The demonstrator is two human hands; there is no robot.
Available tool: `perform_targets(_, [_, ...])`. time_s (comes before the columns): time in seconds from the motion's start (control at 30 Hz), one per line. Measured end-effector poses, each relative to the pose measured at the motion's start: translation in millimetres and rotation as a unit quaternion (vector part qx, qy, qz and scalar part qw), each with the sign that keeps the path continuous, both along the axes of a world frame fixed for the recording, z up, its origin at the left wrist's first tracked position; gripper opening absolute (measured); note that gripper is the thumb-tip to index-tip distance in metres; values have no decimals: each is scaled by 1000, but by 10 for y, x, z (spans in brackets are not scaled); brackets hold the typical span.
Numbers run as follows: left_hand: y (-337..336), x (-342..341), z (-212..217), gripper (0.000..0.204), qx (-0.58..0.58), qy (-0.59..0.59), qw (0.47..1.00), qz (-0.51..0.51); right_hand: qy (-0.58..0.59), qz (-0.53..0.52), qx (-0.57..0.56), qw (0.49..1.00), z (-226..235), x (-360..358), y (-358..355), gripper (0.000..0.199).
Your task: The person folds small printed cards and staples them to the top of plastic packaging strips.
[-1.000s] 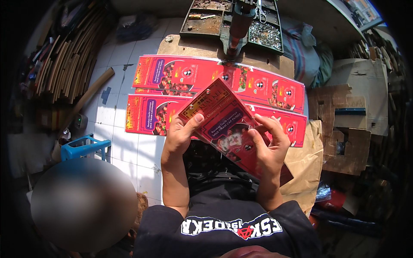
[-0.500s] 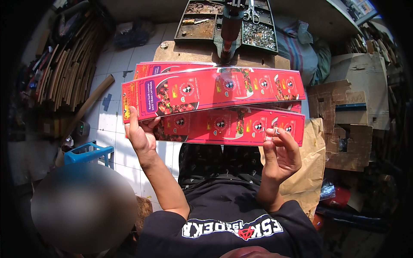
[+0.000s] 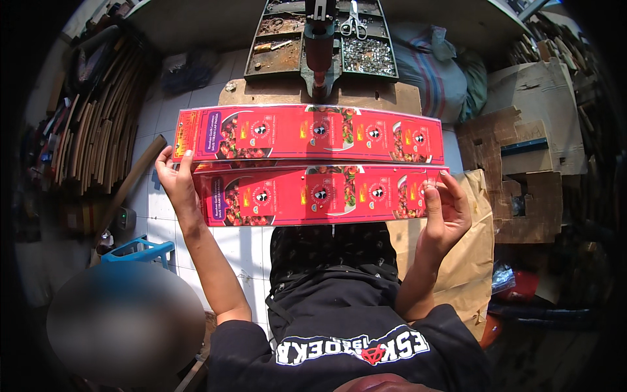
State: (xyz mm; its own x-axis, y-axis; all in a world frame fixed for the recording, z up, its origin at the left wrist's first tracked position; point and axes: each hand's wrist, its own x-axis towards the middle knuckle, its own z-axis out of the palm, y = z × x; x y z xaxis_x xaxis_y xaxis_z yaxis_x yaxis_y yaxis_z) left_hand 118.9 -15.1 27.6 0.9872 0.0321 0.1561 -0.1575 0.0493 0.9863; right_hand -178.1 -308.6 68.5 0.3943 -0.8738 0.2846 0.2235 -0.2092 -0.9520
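Note:
Two long red printed strips with food pictures lie across in front of me, one beyond the other. My left hand (image 3: pixel 177 181) grips the far red strip (image 3: pixel 287 134) at its lower left corner, thumb on top and fingers beneath. The near red strip (image 3: pixel 294 196) sits closer to my lap, with another layer's edge showing between the two. At its right end my right hand (image 3: pixel 449 208) is closed, thumb and forefinger pinched together over the corner. Whatever is between those fingertips is too small to name.
Beyond the strips a hand press (image 3: pixel 319 52) stands on a wooden board (image 3: pixel 385 97). Behind it, a compartment tray (image 3: pixel 277 29) holds small shiny metal pieces and scissors (image 3: pixel 353 21). Cardboard stacks (image 3: pixel 111 98) line the left; a blue stool (image 3: pixel 138 249) is near. Brown paper (image 3: pixel 467 248) lies right.
The far strip has levelled out and lies further left, with my left hand at its lower corner. The strip behind it no longer shows. My right hand has moved right along the near strip.

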Motion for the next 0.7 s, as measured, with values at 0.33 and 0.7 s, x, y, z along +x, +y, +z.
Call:
perform_targets(0.33, [-248,-137,327,39,304,-126,942,60,60,29,-10,998,-38,212,-169,29])
perform_targets(0.7, [-1656,511,120,25,254,-222,932,-133,165,16,-175,970,-147,1939,-978,20])
